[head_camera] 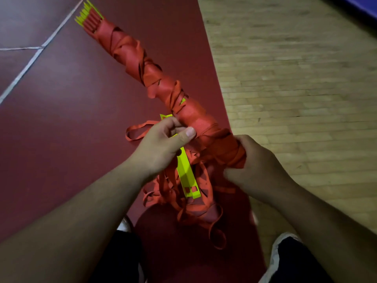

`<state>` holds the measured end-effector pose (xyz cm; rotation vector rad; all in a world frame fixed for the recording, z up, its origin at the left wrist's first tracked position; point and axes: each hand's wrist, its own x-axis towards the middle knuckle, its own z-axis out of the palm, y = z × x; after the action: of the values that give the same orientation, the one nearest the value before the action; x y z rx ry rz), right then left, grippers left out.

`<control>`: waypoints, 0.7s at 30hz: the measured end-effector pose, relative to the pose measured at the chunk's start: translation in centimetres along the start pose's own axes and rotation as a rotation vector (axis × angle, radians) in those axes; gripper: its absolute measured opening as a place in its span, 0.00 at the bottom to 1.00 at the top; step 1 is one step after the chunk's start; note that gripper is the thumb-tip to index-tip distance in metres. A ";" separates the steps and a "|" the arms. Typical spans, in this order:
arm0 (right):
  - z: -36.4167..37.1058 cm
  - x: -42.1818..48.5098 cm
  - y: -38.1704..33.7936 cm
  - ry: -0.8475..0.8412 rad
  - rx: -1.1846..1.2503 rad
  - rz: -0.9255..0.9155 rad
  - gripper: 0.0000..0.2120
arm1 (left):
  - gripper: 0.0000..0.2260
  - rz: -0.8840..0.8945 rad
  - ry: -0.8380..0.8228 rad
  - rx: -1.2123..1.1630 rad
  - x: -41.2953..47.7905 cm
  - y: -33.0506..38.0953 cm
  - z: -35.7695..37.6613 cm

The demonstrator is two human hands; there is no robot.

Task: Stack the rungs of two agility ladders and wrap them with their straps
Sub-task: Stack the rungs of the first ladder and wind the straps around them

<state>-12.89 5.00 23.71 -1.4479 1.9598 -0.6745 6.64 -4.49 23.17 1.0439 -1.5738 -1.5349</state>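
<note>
Orange straps (195, 119) swathe the rung bundle (159, 82). The left hand (163, 144) clasps it; the blurred right hand (261, 166) seems to grip its end.

The light is dim and warm overall. The wooden floor (295, 78) on the right catches most of it, while the red mat (61, 139) stays dull. The orange bundle (132, 58) reads clearly, though its far end is soft. The right hand (259, 166) is smeared by motion blur; the left hand (163, 144) is sharper. The white lines (41, 48) on the mat bend slightly with wide-angle distortion.
</note>
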 end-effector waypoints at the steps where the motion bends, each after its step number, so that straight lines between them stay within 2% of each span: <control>1: -0.2 -0.1 0.0 -0.003 0.020 0.004 0.30 | 0.18 0.002 -0.029 0.039 0.1 0.2 -0.5; 5: -0.5 -0.3 0.3 -0.115 0.140 0.054 0.25 | 0.12 -0.038 -0.074 0.176 0.2 0.5 -1.9; 8: -0.6 -0.4 0.2 -0.306 0.400 0.110 0.14 | 0.14 -0.049 -0.093 0.241 0.0 0.3 -2.6; 9: -0.7 -0.5 0.3 -0.379 0.508 0.135 0.14 | 0.15 -0.037 -0.097 0.213 -0.1 0.3 -2.7; 11: -0.9 -0.7 0.4 -0.544 0.702 0.213 0.22 | 0.21 0.004 -0.130 0.098 -0.3 0.2 -2.8; 13: -1.1 -1.1 0.3 -0.717 0.834 0.264 0.29 | 0.33 0.049 -0.163 0.032 -0.3 0.2 -2.9; 16: -1.5 -1.2 0.4 -0.876 0.864 0.255 0.36 | 0.40 0.080 -0.210 -0.044 -0.1 0.0 -2.9; 18: -1.6 -0.9 0.5 -0.890 0.790 0.248 0.36 | 0.34 0.061 -0.212 -0.068 -0.1 -0.2 -2.8; 20: -1.5 -0.7 0.7 -0.810 0.649 0.200 0.27 | 0.23 0.050 -0.194 -0.057 -0.3 -0.5 -2.6; 21: -1.4 -0.6 0.7 -0.716 0.543 0.155 0.23 | 0.17 0.062 -0.174 -0.045 -0.4 -0.6 -2.4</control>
<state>-14.25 5.80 24.24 -0.9922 1.1930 -0.4717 9.02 -5.20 22.72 0.8482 -1.6648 -1.6480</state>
